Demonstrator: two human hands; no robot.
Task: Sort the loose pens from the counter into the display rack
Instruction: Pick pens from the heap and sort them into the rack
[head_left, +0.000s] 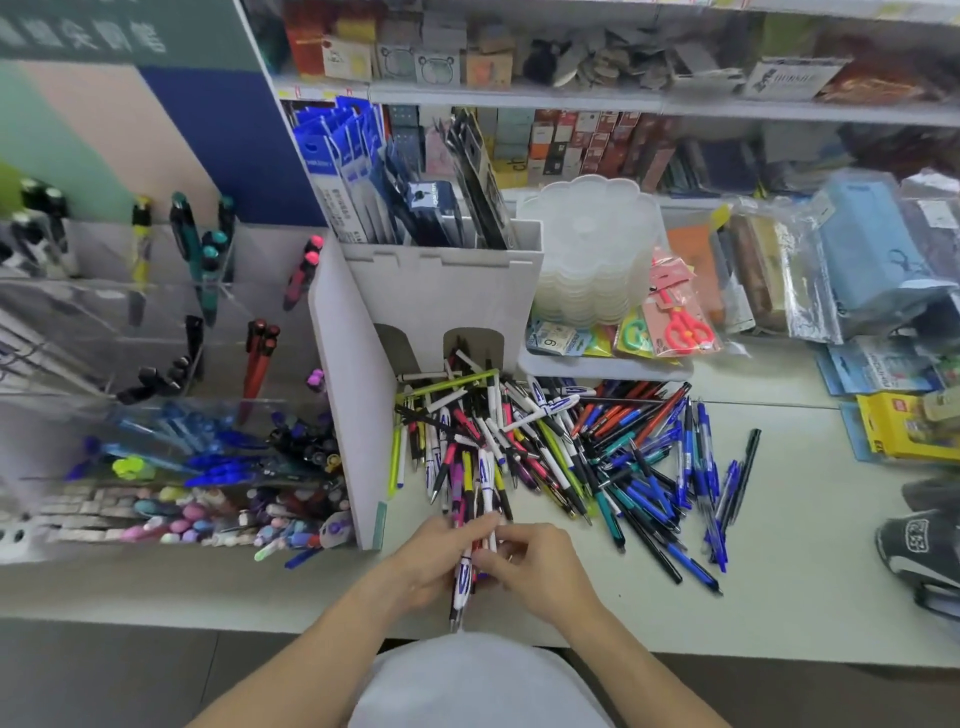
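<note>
Starting far left: clear display rack (171, 364), pens upright or leaning in its compartments. White divider panel (345, 395) stands btwn rack and the loose pen pile (545, 447) on the counter (779, 597). Left hand (434, 558) curled round a small bundle of pens (470, 551), long axis running away from the person, tips poking out toward the near counter edge. Right hand (530, 564) pinches that same bundle from the other side. Further right: scissors pack (680, 322), yellow box (906, 426).
</note>
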